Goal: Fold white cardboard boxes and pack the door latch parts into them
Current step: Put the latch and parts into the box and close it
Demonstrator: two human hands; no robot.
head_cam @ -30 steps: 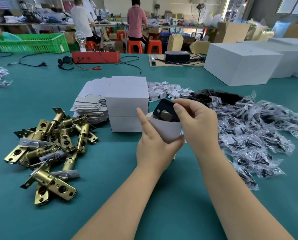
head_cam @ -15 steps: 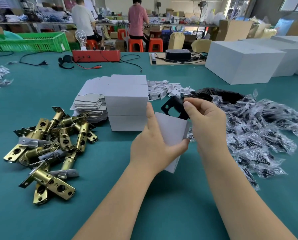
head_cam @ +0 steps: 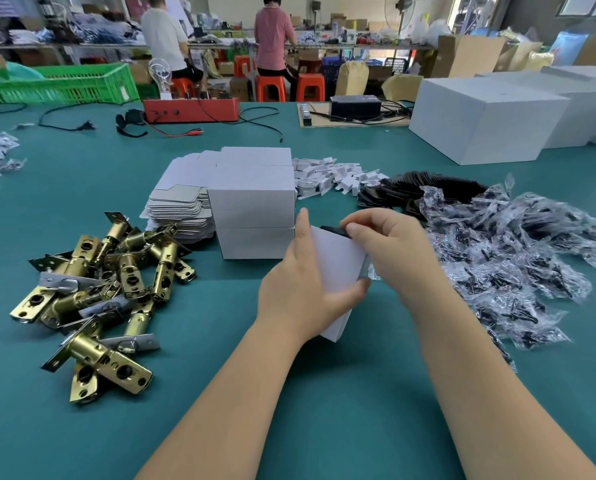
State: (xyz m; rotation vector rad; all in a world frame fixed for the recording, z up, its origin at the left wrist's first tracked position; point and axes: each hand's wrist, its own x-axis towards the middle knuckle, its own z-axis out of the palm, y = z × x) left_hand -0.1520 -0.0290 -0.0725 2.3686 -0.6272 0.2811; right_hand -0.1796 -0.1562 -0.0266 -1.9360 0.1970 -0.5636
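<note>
My left hand (head_cam: pixel 300 296) grips a small white cardboard box (head_cam: pixel 338 265), tilted, just above the green table. My right hand (head_cam: pixel 390 244) pinches a black flat plate (head_cam: pixel 332 230) at the box's open top; only the plate's edge shows above the cardboard. Brass door latches (head_cam: pixel 99 292) lie heaped to the left. Folded white boxes (head_cam: pixel 255 209) are stacked behind my hands, with flat box blanks (head_cam: pixel 182 206) beside them. Clear bags of small black parts (head_cam: pixel 518 258) are piled to the right, and black plates (head_cam: pixel 424 188) fan out behind them.
Small white cardboard inserts (head_cam: pixel 331 174) lie behind the stacked boxes. Large white cartons (head_cam: pixel 486 116) stand at the back right. A red device (head_cam: pixel 191 110) with cables and a green crate (head_cam: pixel 61 84) sit at the far edge. Two people work at a far bench.
The black plate has gone from standing well above the box opening down into it, so only its edge shows. The box has tilted and shifted slightly right in my left hand.
</note>
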